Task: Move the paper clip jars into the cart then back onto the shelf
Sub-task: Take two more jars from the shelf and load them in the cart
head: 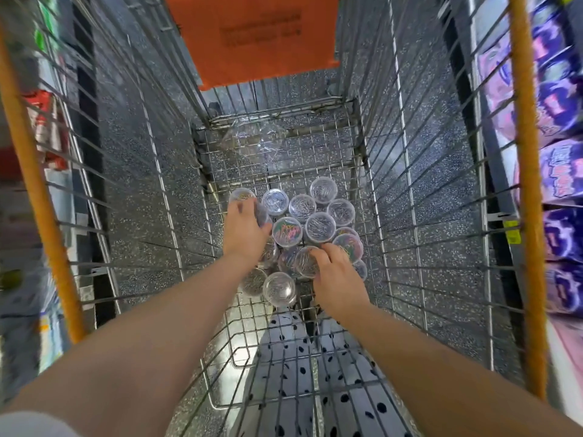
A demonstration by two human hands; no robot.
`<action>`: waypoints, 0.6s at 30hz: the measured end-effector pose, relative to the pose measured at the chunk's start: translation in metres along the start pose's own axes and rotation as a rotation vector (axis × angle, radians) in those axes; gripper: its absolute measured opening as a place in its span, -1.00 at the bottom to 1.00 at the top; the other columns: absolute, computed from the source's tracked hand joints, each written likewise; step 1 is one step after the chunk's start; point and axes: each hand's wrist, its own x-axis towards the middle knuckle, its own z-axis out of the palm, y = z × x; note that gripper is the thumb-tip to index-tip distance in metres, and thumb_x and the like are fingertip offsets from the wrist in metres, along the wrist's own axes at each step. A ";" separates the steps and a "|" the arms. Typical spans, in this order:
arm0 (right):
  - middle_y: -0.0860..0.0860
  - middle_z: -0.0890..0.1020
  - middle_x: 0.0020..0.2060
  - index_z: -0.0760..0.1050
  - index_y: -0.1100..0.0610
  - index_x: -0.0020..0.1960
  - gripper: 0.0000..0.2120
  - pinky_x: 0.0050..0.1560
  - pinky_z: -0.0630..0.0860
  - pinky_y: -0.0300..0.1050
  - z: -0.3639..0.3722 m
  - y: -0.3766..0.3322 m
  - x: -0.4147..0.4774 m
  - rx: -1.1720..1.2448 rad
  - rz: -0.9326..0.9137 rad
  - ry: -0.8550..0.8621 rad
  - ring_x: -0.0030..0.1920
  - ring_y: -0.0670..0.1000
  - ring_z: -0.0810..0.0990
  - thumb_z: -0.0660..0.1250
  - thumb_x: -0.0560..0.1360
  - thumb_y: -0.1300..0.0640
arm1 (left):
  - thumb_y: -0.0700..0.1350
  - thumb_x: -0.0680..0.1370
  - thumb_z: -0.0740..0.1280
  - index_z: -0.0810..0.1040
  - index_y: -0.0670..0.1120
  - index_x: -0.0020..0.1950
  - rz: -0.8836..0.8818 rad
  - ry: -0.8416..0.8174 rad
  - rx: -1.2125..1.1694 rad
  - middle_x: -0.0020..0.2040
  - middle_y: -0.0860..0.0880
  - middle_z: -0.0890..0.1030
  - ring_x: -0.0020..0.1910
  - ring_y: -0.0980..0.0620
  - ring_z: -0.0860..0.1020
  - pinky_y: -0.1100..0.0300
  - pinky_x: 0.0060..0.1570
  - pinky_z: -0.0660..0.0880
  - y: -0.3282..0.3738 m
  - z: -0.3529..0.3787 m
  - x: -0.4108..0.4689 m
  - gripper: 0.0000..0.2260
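"Fingers (249,207) on my left hand (244,233) are curled over the end jar (241,194) at the far-left edge of the cluster. They grip it from above."

"And the other side?"

"My right hand (339,280) is low, at the near-right of the cluster. Its fingers are bent, with the tips touching a silver-clip jar (304,266) and a coloured-clip jar (350,242). Whether they actually pinch either one, I cannot tell from this view."

"Where are the jars overall?"

"All the paper clip jars (320,227) I can see sit on the wire floor of the cart (407,184). They are packed together and touching, roughly mid-basket, and most stand upright with lids on. Most hold silver clips. A mixed-colour jar (287,231) sits just beside my left hand. Two more lie at the near edge of the group, by my left wrist."

"Anything else in the basket?"

"A clear plastic piece (252,140) lies at the far end, apart from the jars. I can't make out what it is. Above it is the orange flap (252,39). Through the mesh I see the speckled floor (126,152), and dotted fabric (299,373) under the near end. Purple packs (558,171) are stacked on my right, outside the cart."
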 end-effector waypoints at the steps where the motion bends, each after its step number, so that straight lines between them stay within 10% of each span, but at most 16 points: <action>1: 0.04 0.30 0.35 0.26 0.09 0.42 -0.53 0.33 0.35 -0.06 0.000 0.001 -0.001 0.006 0.003 -0.002 0.36 0.05 0.25 0.17 0.53 0.29 | -0.08 0.48 0.37 0.42 -0.10 0.15 0.008 -0.004 0.006 0.26 -0.12 0.34 0.08 -0.01 0.44 0.08 0.21 0.44 0.001 0.000 0.000 -0.71; 18: 0.05 0.35 0.30 0.31 0.10 0.38 -0.57 0.28 0.34 -0.11 -0.023 -0.008 -0.019 -0.012 -0.032 0.039 0.31 0.03 0.32 0.17 0.53 0.25 | -0.01 0.39 0.46 0.07 0.13 0.48 0.004 -0.097 0.192 0.46 -0.13 0.17 0.39 -0.14 0.26 -0.05 0.33 0.27 0.009 -0.008 -0.048 -0.22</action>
